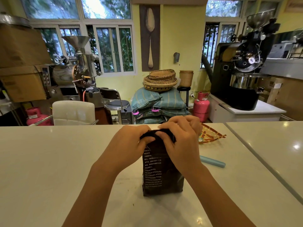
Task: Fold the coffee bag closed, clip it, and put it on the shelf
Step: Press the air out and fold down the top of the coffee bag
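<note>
Both forearms reach in from the near edge, bare, and converge toward the middle of the view. The left hand (132,138) lies palm down with its wrist bent slightly, fingers curled over the top of the bag (161,171) and thumb pressed on the near side of the folded rim. The right hand (180,136) sits just beside it, a little farther and higher, knuckles raised, fingers hooked over the same rim and thumb pinching from the near side. The two thumbs almost touch. Both hands grip closed on the fold.
</note>
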